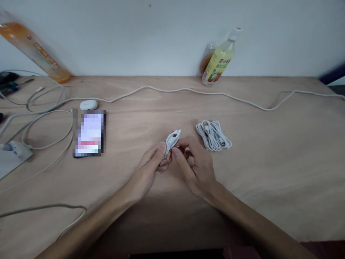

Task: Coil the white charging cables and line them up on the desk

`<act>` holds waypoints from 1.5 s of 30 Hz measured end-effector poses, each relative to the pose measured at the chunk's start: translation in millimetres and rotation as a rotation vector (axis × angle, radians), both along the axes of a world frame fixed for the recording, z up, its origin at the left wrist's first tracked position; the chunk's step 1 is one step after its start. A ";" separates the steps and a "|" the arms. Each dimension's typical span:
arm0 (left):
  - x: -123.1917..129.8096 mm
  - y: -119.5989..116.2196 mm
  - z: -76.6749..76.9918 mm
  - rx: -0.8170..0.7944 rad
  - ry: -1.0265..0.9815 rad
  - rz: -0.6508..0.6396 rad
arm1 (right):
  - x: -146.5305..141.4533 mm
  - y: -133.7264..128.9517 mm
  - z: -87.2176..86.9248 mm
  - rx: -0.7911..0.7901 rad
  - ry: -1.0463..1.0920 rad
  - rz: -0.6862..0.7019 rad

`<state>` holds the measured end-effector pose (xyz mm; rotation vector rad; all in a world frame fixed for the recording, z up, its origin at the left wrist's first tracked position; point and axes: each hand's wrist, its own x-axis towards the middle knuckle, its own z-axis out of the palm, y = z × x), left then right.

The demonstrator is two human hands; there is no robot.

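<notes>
A small coiled bundle of white cable (172, 139) is held upright above the middle of the table. My left hand (151, 163) pinches its lower left side between thumb and fingers. Close beside it on the right, my right hand (196, 163) has thumb and index finger together on a thin white strand at the bundle's lower edge. Just beyond my right hand, several white cables (214, 136) lie bundled on the table.
On the wooden table (256, 162) a phone (90, 133) and a white earbud case (88, 105) lie left, among loose cables. A long white cable (185, 89) crosses the back. Bottles stand by the wall, one yellow (218, 64), one orange (37, 52).
</notes>
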<state>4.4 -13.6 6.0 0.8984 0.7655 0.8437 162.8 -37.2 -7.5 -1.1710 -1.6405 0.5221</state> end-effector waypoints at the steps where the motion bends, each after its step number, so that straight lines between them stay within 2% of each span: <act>1: 0.2 -0.5 0.1 0.003 -0.002 0.003 | 0.4 0.2 -0.3 0.011 -0.011 0.003; 6: 1.1 -2.3 -0.1 0.022 0.010 0.016 | 1.8 -0.1 -0.9 0.025 0.030 0.049; 10: -0.8 -4.9 -1.5 0.108 0.084 0.020 | 0.3 0.2 2.1 -0.053 0.146 0.091; 16: -8.9 -9.3 -3.1 0.440 0.365 0.059 | -2.0 2.2 5.5 -0.294 0.451 0.216; 20: -12.1 -5.2 -3.6 0.624 0.415 0.140 | 0.5 2.1 6.3 -0.323 0.509 0.251; 26: -13.8 4.3 -0.7 0.814 0.337 0.254 | 10.3 2.8 13.0 -0.242 0.397 0.244; 32: -18.3 6.3 2.8 1.010 0.355 0.305 | 27.3 9.2 13.9 0.051 0.081 0.252; 36: -20.7 6.1 10.8 1.124 0.362 0.283 | 33.2 10.7 13.4 0.197 0.003 0.264; 40: -22.2 2.3 19.2 1.080 0.421 0.240 | 35.1 7.8 12.6 0.226 -0.028 0.224; 45: -23.1 -1.0 19.9 1.032 0.412 0.266 | 36.5 5.0 8.9 0.258 -0.047 0.200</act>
